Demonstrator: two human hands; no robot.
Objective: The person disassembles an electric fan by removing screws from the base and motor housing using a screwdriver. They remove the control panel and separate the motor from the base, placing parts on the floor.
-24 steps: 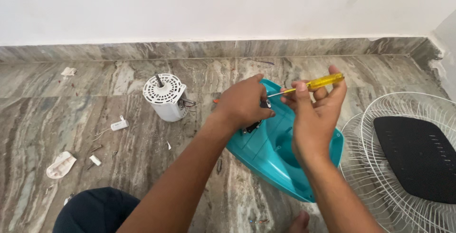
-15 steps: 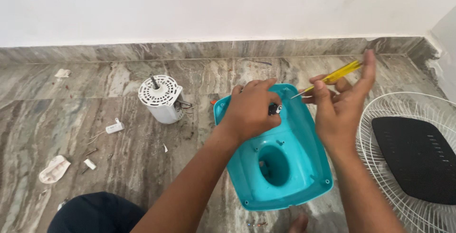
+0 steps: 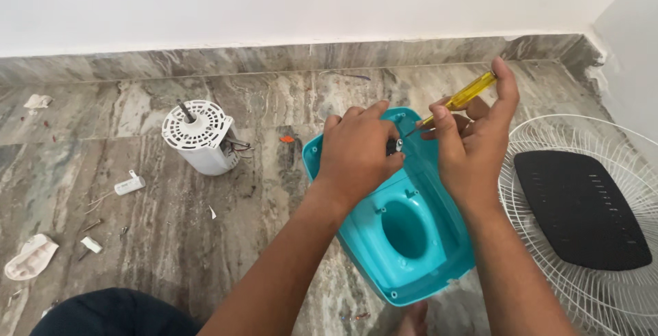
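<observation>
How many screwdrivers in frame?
1. The yellow-handled screwdriver is in the right hand, tip angled down toward the small part the left hand holds against the teal housing. Others could lie hidden behind the arms.

A plain white wall (image 3: pixel 288 0) meets a grey-brown veined marble floor (image 3: pixel 171 240) (matching stone skirting (image 3: pixel 205 62) along the base), evenly lit.

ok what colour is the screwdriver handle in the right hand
Clear yellow. The screwdriver handle shows best in the head view, held in the right hand.
</observation>
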